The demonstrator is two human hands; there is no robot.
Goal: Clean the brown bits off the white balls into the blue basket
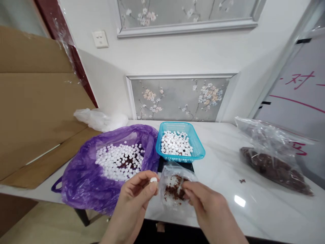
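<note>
Between thumb and forefinger, my left hand [139, 195] pinches a small white ball [153, 180]. My right hand [207, 201] has its fingers closed at the right side of a clear plastic bag [171, 205]. Small reddish-brown pieces [174, 189] lie in that bag. Whether my right fingertips hold one of these pieces is hidden from me. Left of my hands, a purple plastic bag [83, 176] lies open with many white balls [114, 159] and some dark pieces inside. Behind the clear bag stands a blue plastic basket [199, 149] with more white balls in it.
A clear zip bag of dark brown pieces [276, 167] lies at the right. One small brown piece [242, 181] sits on the white table [218, 139]. A large cardboard box [38, 101] and a white plastic bag [99, 119] are at the left. The wall rises behind.
</note>
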